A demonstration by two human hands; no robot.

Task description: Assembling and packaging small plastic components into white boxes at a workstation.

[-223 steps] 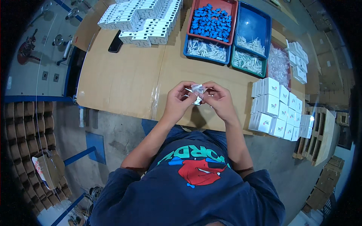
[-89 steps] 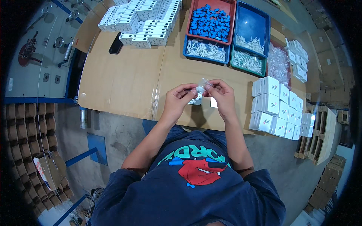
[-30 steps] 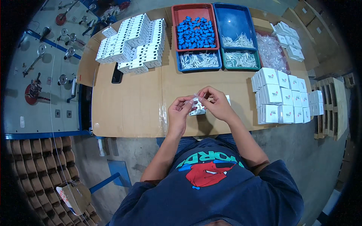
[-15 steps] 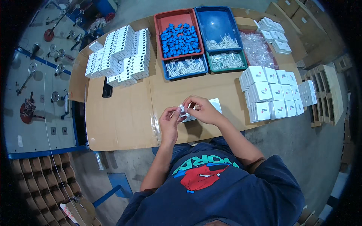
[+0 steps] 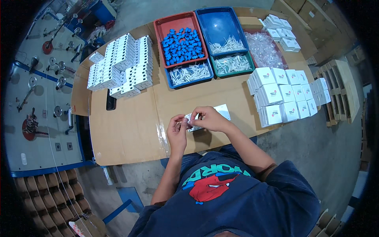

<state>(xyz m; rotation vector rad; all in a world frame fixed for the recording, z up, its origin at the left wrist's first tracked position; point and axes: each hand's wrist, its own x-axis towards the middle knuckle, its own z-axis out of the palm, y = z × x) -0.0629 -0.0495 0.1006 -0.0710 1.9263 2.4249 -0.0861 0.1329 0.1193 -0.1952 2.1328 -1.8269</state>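
Observation:
My left hand point(image 5: 177, 129) and my right hand point(image 5: 212, 119) meet over the near middle of the cardboard-covered table. Their fingertips pinch a small whitish, partly see-through piece point(image 5: 189, 118), too small and covered to name. Just beneath the fingers lies a small white box with its lid flap point(image 5: 223, 111) folded out to the right. My right hand hides much of that box, and what it holds cannot be made out.
Trays at the back hold blue plastic parts point(image 5: 183, 45), white sticks point(image 5: 189, 74) and clear plastic bags point(image 5: 263, 49). White boxes are stacked at left point(image 5: 122, 65) and right point(image 5: 290, 94). A black phone point(image 5: 111, 101) lies beside the left stack. A wooden pallet point(image 5: 343, 93) stands beyond the table.
The view has shifted slightly. Both hands stay together over the white box, fingers still pinched on the small piece, with my right hand's fingers slightly repositioned.

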